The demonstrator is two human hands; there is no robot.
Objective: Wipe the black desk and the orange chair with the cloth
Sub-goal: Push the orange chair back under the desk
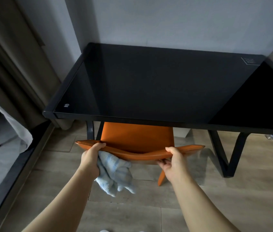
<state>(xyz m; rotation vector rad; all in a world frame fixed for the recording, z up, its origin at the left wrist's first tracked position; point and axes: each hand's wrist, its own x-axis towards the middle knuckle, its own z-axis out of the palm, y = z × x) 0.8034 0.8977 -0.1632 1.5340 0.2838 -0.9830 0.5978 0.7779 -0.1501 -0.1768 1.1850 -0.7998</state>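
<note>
Under the near edge of the desk (pixel 149 84), the chair (pixel 137 136) stands pushed in, its orange seat beneath the desktop and its curved back sticking out toward the person. Both hands grasp the top rim of that back. The left hand (pixel 91 158) is curled round the rim near its left end and also clutches the cloth (pixel 115 173), a pale blue towel bunched between the palm and the outer face of the chair back. The loose folds of the cloth hang down behind the chair, above the floor (pixel 149 206). The right hand (pixel 174 160) grips the rim toward its right end, with the thumb over the top and the fingers curled against the outer face. One orange chair leg (pixel 161 179) shows below the right hand, slanting down to the wooden boards.

The desk has a glossy black top and stands with its far edge against the grey wall (pixel 166 22). A small white mark (pixel 66 105) sits at the near left corner of the top, and a faint printed label (pixel 249 61) at the far right corner. Black angled desk legs (pixel 228 158) stand on the floor to the right of the chair. A brown curtain (pixel 6 64) hangs beside the left edge of the desk, with white fabric (pixel 15 128) below it.
</note>
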